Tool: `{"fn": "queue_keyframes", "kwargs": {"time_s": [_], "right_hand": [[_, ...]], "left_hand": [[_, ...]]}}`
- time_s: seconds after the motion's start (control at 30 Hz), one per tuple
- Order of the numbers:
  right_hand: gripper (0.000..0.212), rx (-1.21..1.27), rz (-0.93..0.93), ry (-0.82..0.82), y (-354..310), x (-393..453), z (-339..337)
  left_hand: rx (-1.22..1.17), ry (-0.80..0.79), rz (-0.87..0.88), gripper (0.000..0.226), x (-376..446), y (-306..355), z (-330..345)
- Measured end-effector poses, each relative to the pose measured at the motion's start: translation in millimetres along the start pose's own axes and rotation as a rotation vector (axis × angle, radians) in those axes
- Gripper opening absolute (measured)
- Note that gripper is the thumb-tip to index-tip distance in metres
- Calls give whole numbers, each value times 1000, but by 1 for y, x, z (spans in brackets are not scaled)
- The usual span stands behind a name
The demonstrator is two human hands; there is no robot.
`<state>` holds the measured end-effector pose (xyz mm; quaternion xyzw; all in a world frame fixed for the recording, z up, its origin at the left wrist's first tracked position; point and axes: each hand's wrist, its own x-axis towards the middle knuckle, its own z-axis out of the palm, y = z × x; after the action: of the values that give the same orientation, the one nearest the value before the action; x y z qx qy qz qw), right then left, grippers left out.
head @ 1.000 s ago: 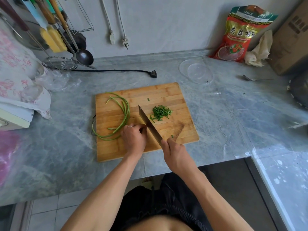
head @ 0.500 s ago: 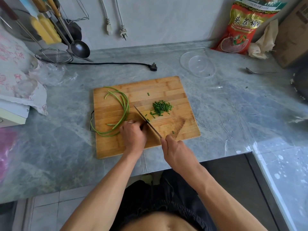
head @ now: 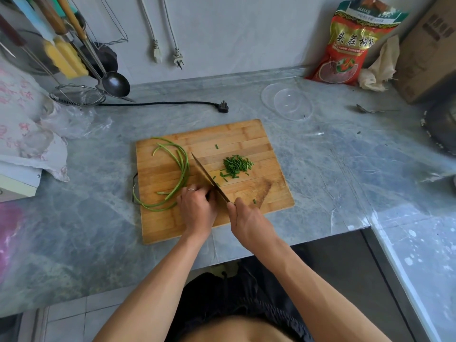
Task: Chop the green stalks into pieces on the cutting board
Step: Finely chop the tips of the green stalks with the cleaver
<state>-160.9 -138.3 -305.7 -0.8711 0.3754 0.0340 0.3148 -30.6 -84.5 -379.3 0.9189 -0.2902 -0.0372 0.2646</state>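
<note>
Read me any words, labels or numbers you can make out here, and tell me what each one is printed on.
"CHINESE", part of a Latin line whose other words are blurred: red and green bag leaning on the wall.
Large white Chinese characters above that line: same bag; too blurred to read with certainty.
Small print on the bag's green top: too small to read.
Dark markings on the cardboard box: too blurred to read.

the red and gold bag leaning on the wall carries large chinese characters, reading roughly "头茬枸杞", with a line of small latin capitals beneath in which "chinese" can be made out. its green top has small print too blurred to read. the cardboard box beside it shows dark printing that cannot be read.
</note>
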Motion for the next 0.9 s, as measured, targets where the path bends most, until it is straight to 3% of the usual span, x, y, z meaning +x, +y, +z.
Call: {"fn": "queue_keyframes", "kwargs": {"time_s": [0.5,0.73,0.9], "right_hand": [[38,24,4,21,-2,-2,1],[40,239,78,92,0,8,2],[37,249,101,107,1,11,-3]], "left_hand": [[-4,-17,21,17,1,0,-6],[-19,1,46,14,1,0,-5],[-48,-5,18,12,2,0,-4]]}}
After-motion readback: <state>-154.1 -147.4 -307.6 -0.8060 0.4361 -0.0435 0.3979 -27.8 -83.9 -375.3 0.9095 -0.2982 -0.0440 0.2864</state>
